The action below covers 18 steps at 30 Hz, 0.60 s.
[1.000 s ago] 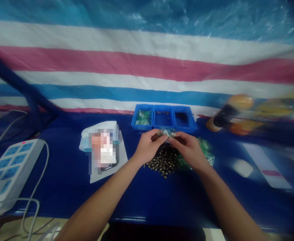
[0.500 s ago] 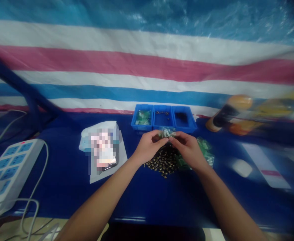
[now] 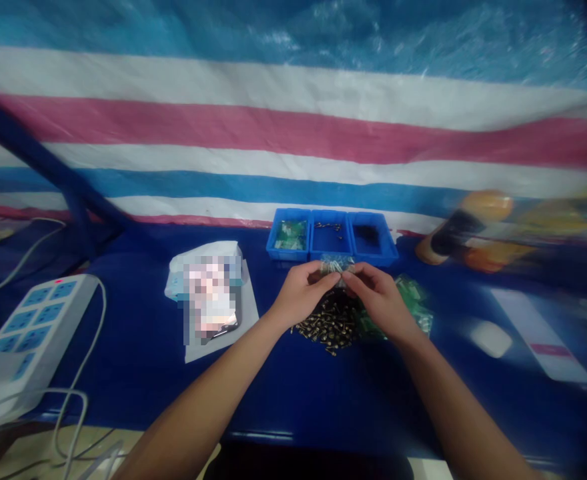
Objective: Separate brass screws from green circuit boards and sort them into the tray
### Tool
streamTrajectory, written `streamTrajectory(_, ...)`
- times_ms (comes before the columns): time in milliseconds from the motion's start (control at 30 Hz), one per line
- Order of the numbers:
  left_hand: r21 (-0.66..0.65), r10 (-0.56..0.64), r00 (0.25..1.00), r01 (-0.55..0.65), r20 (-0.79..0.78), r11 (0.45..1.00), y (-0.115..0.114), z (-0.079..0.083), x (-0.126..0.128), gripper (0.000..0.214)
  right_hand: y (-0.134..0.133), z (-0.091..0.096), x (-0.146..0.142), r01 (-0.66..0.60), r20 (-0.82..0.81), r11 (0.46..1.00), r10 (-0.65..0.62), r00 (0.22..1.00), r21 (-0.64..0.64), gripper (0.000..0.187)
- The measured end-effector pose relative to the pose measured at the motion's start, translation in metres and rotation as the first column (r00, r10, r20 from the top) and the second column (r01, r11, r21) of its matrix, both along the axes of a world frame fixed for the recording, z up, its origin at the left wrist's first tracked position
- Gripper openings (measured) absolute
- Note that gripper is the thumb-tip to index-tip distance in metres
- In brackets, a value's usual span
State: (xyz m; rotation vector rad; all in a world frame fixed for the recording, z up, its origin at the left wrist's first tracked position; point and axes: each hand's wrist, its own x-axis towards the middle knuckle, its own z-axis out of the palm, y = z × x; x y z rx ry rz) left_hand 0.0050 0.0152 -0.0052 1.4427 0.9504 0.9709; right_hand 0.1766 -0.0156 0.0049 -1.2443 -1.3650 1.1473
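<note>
The whole scene has slid slightly rightward in view, hands included. The left hand (image 3: 301,292) and right hand (image 3: 377,293) pinch a small clear packet (image 3: 337,263) from opposite sides, thumbs close together, seemingly to steady it. It is above a pile of metal parts (image 3: 331,325), near blue trays (image 3: 287,255) that probably keep pieces separate.

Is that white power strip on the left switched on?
It looks on: a red light glows at the far end of the power strip.

Clear bag (image 3: 344,260) of silvery pieces (image 3: 333,265)
</note>
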Motion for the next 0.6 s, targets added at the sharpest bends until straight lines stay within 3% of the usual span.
streamTrajectory(200,-0.071,-0.09,0.99,0.099,0.112,0.993,-0.008,0.003,0.006,0.031,-0.004,-0.003,-0.007,0.03,0.097,0.997,-0.036,0.995,0.065,0.043)
streamTrajectory(433,-0.062,-0.099,0.99,0.105,0.103,0.993,-0.019,0.003,0.012,0.038,-0.008,0.0,-0.013,0.067,0.019,0.996,-0.069,0.997,0.064,0.046)
streamTrajectory(600,-0.05,-0.147,0.988,0.149,0.051,0.987,-0.019,0.003,0.01,0.041,-0.008,0.0,-0.01,-0.043,-0.024,0.999,0.043,0.999,-0.022,0.052)
